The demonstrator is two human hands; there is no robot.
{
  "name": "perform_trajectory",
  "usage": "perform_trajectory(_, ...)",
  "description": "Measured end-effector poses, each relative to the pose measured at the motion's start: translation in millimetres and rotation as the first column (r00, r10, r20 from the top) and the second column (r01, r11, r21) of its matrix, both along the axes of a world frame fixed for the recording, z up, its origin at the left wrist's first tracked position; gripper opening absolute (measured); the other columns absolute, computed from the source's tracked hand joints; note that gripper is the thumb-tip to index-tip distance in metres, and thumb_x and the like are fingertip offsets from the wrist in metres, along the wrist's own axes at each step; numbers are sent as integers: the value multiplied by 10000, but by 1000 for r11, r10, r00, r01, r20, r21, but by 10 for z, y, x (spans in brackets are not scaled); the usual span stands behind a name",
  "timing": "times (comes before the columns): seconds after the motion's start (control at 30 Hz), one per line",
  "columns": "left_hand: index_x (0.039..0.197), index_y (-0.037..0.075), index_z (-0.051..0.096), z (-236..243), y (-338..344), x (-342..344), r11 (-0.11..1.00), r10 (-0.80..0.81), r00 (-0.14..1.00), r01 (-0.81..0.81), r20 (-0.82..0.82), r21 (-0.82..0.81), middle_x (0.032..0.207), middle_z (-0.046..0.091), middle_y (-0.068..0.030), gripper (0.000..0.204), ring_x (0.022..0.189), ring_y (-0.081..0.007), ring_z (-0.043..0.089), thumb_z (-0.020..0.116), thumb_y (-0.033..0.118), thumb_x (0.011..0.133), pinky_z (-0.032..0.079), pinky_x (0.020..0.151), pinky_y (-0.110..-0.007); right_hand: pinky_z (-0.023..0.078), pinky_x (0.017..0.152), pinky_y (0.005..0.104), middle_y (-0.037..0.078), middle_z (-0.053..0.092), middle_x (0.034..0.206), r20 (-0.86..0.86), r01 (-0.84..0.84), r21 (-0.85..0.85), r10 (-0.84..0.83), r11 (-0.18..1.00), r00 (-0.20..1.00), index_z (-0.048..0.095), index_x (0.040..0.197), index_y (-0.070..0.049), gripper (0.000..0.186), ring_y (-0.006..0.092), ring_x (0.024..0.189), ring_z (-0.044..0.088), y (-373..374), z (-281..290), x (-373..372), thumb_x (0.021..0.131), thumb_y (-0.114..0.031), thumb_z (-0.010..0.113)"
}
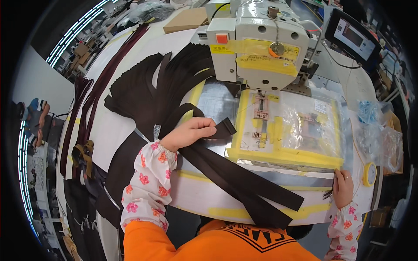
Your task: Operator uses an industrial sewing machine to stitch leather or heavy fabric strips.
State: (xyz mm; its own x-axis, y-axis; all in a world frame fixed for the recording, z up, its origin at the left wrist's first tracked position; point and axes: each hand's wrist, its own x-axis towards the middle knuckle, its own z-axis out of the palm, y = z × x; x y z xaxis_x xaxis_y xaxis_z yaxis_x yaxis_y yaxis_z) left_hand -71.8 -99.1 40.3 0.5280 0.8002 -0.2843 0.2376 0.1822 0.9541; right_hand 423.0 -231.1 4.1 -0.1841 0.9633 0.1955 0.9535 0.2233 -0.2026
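My left hand (189,132) pinches a black fabric strap (225,129) close to its folded end, left of the sewing template (283,158) with its yellow-taped border. Below this hand two long loose ends of black strap (244,185) trail across the table toward its front edge. A thick fan of black straps (143,87) lies behind and left of the hand. My right hand (343,189) is closed at the template's near right corner, fingers together; what lies inside them is hidden. Over the template stands the white sewing machine head (265,48), its needle area above the plastic-covered sheet.
Dark red cords (93,93) hang over the table's left side. A screen (353,37) stands at the back right. A yellow tape roll (369,174) lies by my right hand, with clear plastic bags (379,135) beyond. A cardboard piece (186,20) lies at the back.
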Motion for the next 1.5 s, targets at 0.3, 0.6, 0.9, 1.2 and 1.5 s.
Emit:
perform_trajectory(0.3,977,9,536,-93,7,17,1000,-29,996,28,84,12,836,572,23,165,782,-39,503,509,163,922,398,743,-196,388,904,436,203,487,1191,207,-150,-55,159,987,965,541,1073,42,455,388,1073,471,-257,294,27,624,110,503)
perform_trajectory(0.6,1170,-25,497,-72,1,168,932,-227,932,292,-284,213,754,588,27,334,693,-51,547,533,142,883,450,675,-221,422,602,396,156,516,785,50,-89,-50,91,995,995,513,816,23,246,330,747,524,-274,219,125,583,98,481)
perform_trajectory(0.9,1205,-17,514,-75,4,116,995,-47,993,56,112,-77,716,549,-14,327,571,-71,487,466,111,907,415,549,-213,408,643,390,150,520,739,-98,-289,113,300,951,949,536,944,-30,262,337,701,512,609,383,-1159,685,10,555)
perform_trajectory(1.2,1185,-23,522,-77,11,100,993,6,994,7,110,-116,673,540,-6,330,511,-60,460,495,113,885,381,486,-206,467,511,354,73,569,682,68,-375,186,369,908,927,537,771,-55,335,250,600,599,1468,401,-2479,772,-375,634)
perform_trajectory(1.5,1196,-12,518,-63,11,70,998,17,994,-10,111,-65,681,548,-2,341,503,-52,475,478,149,898,352,464,-186,462,499,351,74,569,630,144,-390,195,367,900,919,565,742,-61,292,249,559,590,1672,178,-2563,786,-341,635)
